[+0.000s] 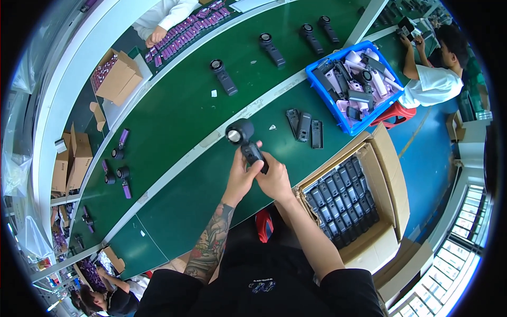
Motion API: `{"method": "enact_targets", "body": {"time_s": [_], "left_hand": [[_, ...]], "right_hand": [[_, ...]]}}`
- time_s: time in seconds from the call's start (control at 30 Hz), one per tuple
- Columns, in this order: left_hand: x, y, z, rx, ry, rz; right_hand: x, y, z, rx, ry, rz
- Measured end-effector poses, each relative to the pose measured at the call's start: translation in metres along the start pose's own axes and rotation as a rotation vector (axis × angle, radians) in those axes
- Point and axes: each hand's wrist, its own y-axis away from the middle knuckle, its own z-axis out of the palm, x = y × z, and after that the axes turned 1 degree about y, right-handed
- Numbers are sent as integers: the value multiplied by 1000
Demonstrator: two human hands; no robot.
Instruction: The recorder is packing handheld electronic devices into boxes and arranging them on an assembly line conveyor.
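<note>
Both my hands hold a black handheld fan above the near side of the green table. Its round head with a silver middle points away from me to the upper left. My left hand wraps the left side of the handle, its thumb on top. My right hand grips the handle's lower end from the right. My fingers hide part of the handle. Several dark handle shells lie on the table to the right of the fan.
A blue crate of black and lilac shells stands at the right, with a carton of dark shells nearer me. More black fans lie beyond the pale divider strip. Purple-handled parts lie left. Co-workers sit around the tables.
</note>
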Motion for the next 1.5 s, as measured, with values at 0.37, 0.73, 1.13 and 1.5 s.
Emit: {"method": "enact_targets", "body": {"time_s": [0.37, 0.73, 1.13, 1.5], "left_hand": [[-11, -9, -54, 97, 22, -60], [-29, 3, -223, 642, -207, -186], [-25, -45, -568, 897, -1815, -216], [-24, -75, -598, 650, -1408, -448]], "right_hand": [[8, -23, 56, 83, 18, -183], [7, -96, 89, -502, -866, 382], [56, -139, 39, 500, 292, -164], [93, -131, -48, 424, 750, 538]]}}
